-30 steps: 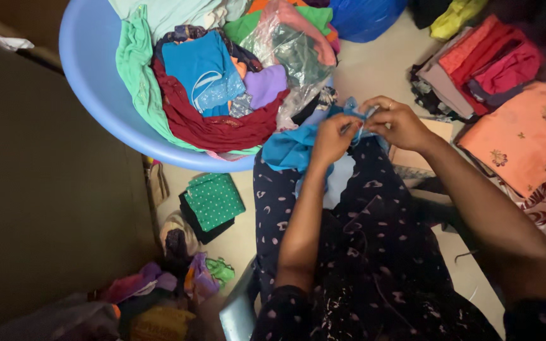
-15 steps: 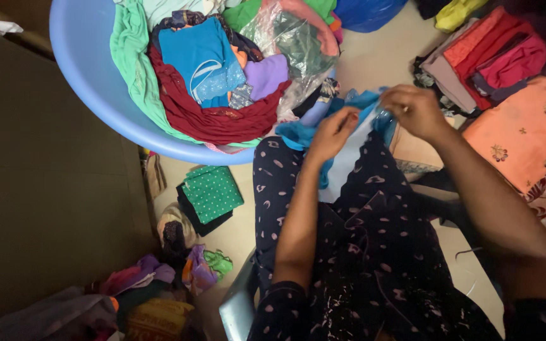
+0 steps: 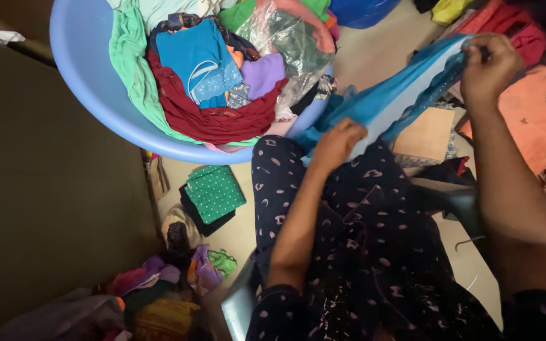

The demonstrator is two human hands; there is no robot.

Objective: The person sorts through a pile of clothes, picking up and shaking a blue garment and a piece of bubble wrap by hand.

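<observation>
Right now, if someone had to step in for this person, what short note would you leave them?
Left hand grips the lower end of the blue cloth; right hand pinches its upper end, so it is stretched between them over the lap.
The tub in front is heaped with clothes. A green dotted piece lies folded on the floor, an orange one to the right.
Blue cloth is spread, not yet folded.

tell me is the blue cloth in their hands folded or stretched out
Stretched out: the blue cloth runs taut between the left hand and the raised right hand, each gripping one end.
</observation>
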